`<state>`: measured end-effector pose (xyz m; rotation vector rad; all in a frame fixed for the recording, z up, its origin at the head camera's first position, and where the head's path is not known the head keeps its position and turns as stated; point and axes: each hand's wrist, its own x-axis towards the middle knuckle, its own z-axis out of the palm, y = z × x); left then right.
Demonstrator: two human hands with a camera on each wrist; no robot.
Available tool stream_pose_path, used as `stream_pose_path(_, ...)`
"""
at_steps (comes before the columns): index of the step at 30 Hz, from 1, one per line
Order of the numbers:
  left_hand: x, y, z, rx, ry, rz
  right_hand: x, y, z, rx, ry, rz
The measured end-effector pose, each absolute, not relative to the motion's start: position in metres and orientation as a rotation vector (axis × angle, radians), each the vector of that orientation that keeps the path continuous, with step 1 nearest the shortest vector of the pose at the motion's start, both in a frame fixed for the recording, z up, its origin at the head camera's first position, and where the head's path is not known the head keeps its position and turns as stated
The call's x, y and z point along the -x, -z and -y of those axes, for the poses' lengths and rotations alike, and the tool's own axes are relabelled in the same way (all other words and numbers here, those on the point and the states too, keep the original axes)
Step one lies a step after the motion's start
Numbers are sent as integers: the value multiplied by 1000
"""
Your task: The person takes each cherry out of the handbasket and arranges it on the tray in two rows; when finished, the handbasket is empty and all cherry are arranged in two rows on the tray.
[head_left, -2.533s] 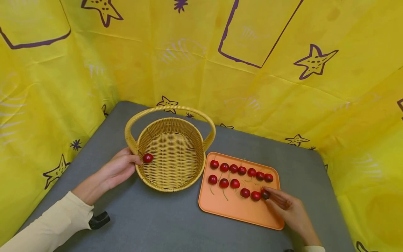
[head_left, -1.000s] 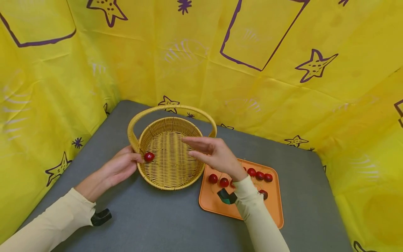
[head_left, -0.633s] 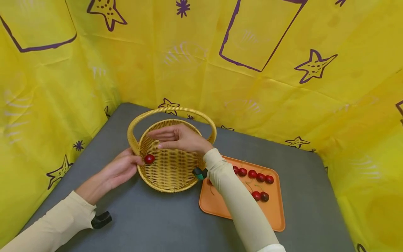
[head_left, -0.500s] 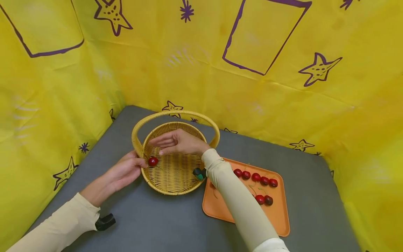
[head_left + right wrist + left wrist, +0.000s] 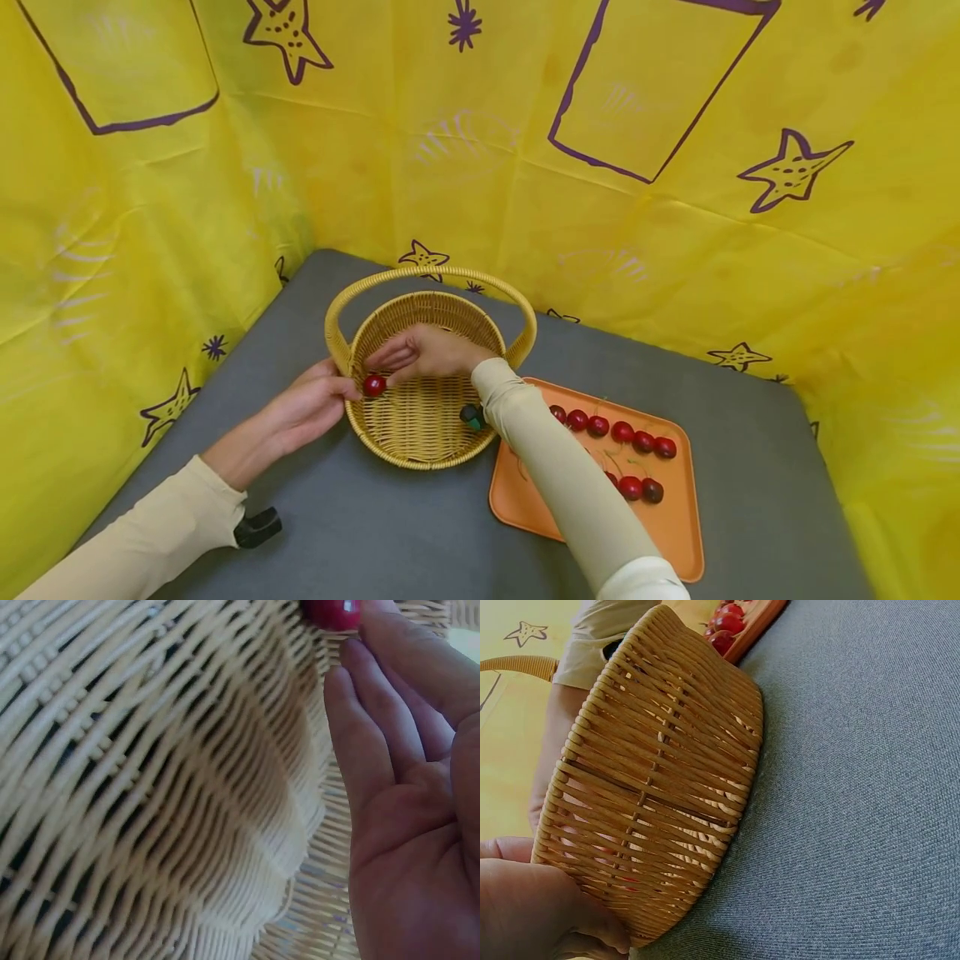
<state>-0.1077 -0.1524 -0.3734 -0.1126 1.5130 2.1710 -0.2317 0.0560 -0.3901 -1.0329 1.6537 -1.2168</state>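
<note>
My left hand [image 5: 311, 406] grips the left side of a round woven basket [image 5: 420, 450], thumb over the rim and fingers outside; the left wrist view shows this hold on the wicker wall [image 5: 652, 780]. Inside, against the left wall, lies a red cherry [image 5: 374, 385]. My right hand [image 5: 423, 352] reaches into the basket from the right, fingers extended and thumb apart from them. Its fingertips are right at the cherry, and in the right wrist view the thumb tip overlaps the edge of this cherry [image 5: 334, 611].
To the basket's right, an orange tray [image 5: 525, 518] bears rows of cherries [image 5: 597, 426], some hidden under my right sleeve [image 5: 570, 475]. The basket's tall handle [image 5: 431, 271] arches over its back. Yellow patterned cloth [image 5: 510, 208] surrounds the grey table [image 5: 375, 533].
My right hand has left the dark cherry at the tray's right end, crossed to the basket and lowered beside the cherry inside. My left hand has kept its grip. The head view has shifted slightly.
</note>
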Motion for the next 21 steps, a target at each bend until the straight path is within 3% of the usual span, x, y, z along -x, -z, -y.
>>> stream_pose_path(21,107,374,154,84,-2185,-1501,221,391,-47,1167,1043,-1833)
